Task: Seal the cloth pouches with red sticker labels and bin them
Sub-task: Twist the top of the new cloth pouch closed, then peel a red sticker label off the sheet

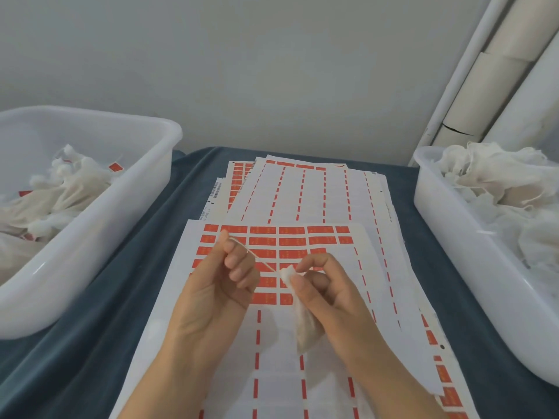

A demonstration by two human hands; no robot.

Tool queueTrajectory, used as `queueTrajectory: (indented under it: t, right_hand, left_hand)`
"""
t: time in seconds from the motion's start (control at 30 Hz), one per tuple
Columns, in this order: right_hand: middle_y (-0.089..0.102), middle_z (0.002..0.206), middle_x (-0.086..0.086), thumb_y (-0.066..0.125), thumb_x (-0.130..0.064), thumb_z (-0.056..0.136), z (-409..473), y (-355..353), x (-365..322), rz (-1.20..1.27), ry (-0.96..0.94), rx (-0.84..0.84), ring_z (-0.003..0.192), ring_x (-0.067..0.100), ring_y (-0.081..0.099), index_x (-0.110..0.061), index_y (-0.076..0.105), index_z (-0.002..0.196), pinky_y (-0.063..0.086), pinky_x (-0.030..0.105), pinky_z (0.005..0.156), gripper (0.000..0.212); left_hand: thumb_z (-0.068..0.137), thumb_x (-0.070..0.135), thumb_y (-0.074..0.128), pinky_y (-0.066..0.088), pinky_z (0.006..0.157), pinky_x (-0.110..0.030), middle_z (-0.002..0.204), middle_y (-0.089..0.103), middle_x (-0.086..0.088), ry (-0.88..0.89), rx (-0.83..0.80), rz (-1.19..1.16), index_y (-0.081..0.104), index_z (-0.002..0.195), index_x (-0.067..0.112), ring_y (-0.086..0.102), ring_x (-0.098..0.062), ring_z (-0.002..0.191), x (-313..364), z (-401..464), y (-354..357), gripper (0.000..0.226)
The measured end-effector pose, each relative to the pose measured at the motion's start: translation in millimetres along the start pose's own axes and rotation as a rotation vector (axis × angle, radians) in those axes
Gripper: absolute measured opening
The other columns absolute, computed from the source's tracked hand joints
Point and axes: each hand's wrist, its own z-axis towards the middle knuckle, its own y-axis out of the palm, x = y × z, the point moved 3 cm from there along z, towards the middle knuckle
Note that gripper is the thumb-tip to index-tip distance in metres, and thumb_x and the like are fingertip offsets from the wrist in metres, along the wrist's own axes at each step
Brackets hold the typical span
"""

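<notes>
My right hand (325,293) pinches the gathered neck of a small white cloth pouch (304,325), which hangs down below its fingers. My left hand (220,285) pinches the pouch's drawstring (257,259) and holds it taut, up and to the left. Both hands hover over a sticker sheet (290,241) with rows of red labels at its top and empty backing lower down. A white bin (145,189) on the left holds pouches with red labels. The white bin (447,234) on the right holds a heap of plain cloth pouches.
More sticker sheets (302,189), mostly stripped, are stacked behind the top sheet on the blue table cloth (99,313). A grey wall rises behind the table, with white pipes (490,86) at the back right corner.
</notes>
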Motion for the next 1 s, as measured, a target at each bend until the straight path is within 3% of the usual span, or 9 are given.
queueTrajectory:
  t: [0.17,0.2,0.4,0.53,0.6,0.63,0.67,0.77,1.0]
  right_hand:
    - [0.057,0.065,-0.009,0.053,-0.045,0.077,-2,-7,3,0.034,0.030,0.006,0.066,0.000,0.057,-0.032,0.051,0.095,0.044,0.005,0.063,0.022]
    - [0.057,0.064,-0.008,0.054,-0.044,0.077,-2,-7,3,0.049,0.037,-0.005,0.064,0.001,0.056,-0.031,0.051,0.096,0.044,0.006,0.063,0.023]
    - [0.064,0.073,-0.015,0.055,-0.050,0.075,0,-7,5,-0.069,0.042,-0.102,0.068,-0.005,0.057,-0.030,0.054,0.095,0.043,0.006,0.063,0.028]
    - [0.051,0.108,-0.035,0.048,-0.061,0.075,13,-49,8,-0.393,0.018,0.360,0.093,-0.012,0.050,-0.047,0.048,0.097,0.041,0.006,0.079,0.026]
    - [0.047,0.127,-0.017,0.053,-0.051,0.083,16,-78,8,-0.496,0.086,0.575,0.102,-0.001,0.045,-0.046,0.043,0.107,0.041,0.028,0.090,0.027]
    - [0.047,0.132,-0.010,0.056,-0.045,0.086,16,-88,10,-0.523,0.149,0.606,0.105,0.005,0.046,-0.042,0.042,0.115,0.042,0.034,0.090,0.032]
    - [0.047,0.133,-0.006,0.057,-0.041,0.087,17,-93,13,-0.504,0.207,0.593,0.103,0.008,0.048,-0.041,0.040,0.118,0.043,0.035,0.088,0.036]
    - [0.047,0.134,-0.010,0.061,-0.038,0.085,20,-89,17,-0.332,0.278,0.494,0.102,0.010,0.051,-0.044,0.036,0.116,0.043,0.037,0.087,0.041]
    - [0.068,0.110,-0.003,0.077,-0.026,0.071,20,-88,25,0.268,0.420,0.289,0.094,0.026,0.068,-0.032,0.051,0.120,0.055,0.046,0.081,0.056]
  left_hand:
    - [0.069,0.050,0.067,0.048,0.085,-0.032,0.103,0.070,0.006,-0.061,-0.029,0.329,0.061,0.095,0.013,0.067,-0.013,0.097,-11,3,-3,0.046]
    - [0.074,0.050,0.064,0.046,0.090,-0.034,0.108,0.069,0.004,-0.058,-0.080,0.340,0.057,0.072,0.011,0.064,-0.016,0.104,-11,2,-2,0.040]
    - [0.080,0.029,0.061,0.053,0.061,-0.024,0.064,0.060,0.000,-0.014,-0.087,0.186,0.072,0.076,0.016,0.056,-0.009,0.052,-8,-3,3,0.017]
    - [0.069,0.030,0.066,0.047,0.047,-0.016,0.061,0.060,0.002,0.037,0.006,0.195,0.075,0.085,0.014,0.053,-0.008,0.048,3,-4,9,0.025]
    - [0.068,0.035,0.063,0.039,0.051,-0.010,0.070,0.070,-0.001,0.102,0.012,0.346,0.077,0.084,0.023,0.068,-0.016,0.062,13,-4,15,0.024]
    - [0.067,0.036,0.062,0.031,0.078,-0.017,0.084,0.071,-0.003,0.142,0.012,0.450,0.076,0.086,0.030,0.069,-0.018,0.078,17,-4,19,0.024]
    - [0.065,0.040,0.062,0.055,0.074,-0.020,0.097,0.070,0.005,0.183,0.007,0.579,0.074,0.088,0.036,0.067,-0.011,0.090,19,-2,21,0.026]
    - [0.069,0.044,0.063,0.047,0.061,-0.006,0.094,0.064,0.030,0.248,0.016,1.027,0.068,0.084,0.051,0.058,0.011,0.089,11,8,33,0.018]
    - [0.087,0.040,0.056,0.027,0.088,-0.015,0.107,0.043,0.020,0.291,-0.018,1.709,0.060,0.117,0.036,0.035,0.002,0.099,-47,27,31,0.031]
